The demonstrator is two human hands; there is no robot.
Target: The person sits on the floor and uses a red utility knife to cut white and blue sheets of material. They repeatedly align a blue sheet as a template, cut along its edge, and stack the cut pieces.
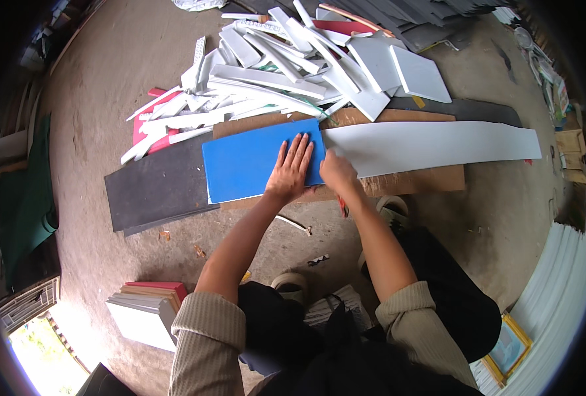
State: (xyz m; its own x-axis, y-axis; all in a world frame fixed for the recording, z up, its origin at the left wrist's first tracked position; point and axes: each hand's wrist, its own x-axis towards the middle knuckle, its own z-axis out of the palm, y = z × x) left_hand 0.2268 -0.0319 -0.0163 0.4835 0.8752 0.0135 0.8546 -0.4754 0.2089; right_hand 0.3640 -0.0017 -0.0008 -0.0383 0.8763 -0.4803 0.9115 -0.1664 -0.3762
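Observation:
A blue rectangular sheet point(240, 165) lies on top of a long white foam-like strip point(431, 146), its right edge crossing the strip. My left hand point(293, 166) presses flat on the right part of the blue sheet, fingers stretched out. Right beside that edge, my right hand point(339, 173) is closed in a fist over the white strip. Whatever it holds is hidden by the fingers. Beneath both sheets is a worn brown board point(412, 181). A small red object point(343, 207) shows beside my right wrist; its kind is unclear.
Beyond the board is a heap of white offcuts point(266, 72), with some red pieces. Dark sheets point(157, 181) lie under the board's left side. A stack of cut panels point(146, 313) stands at the lower left. White sheets point(560, 290) and a gold frame point(511, 346) are at right.

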